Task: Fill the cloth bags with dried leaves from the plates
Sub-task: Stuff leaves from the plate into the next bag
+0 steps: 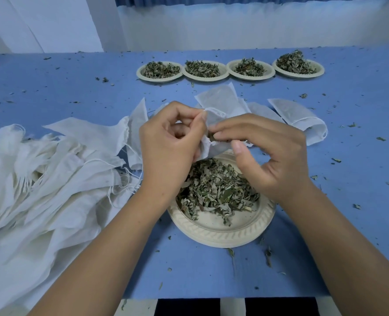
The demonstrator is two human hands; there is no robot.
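Note:
A small white cloth bag (214,147) hangs over the near plate (221,231), which holds a heap of dried leaves (216,190). My left hand (168,144) pinches the bag's rim and holds its mouth apart. My right hand (266,153) has its fingertips at the bag's mouth, pinching a few dried leaves there. The bag's lower part is hidden behind my hands. Four more plates of leaves stand in a row at the back, from the leftmost plate (159,71) to the rightmost plate (298,66).
A large pile of white cloth bags (47,174) with drawstrings lies at the left. A few flat bags (298,117) lie behind my hands. Leaf crumbs are scattered over the blue table cover (348,201). The table's front edge runs along the bottom.

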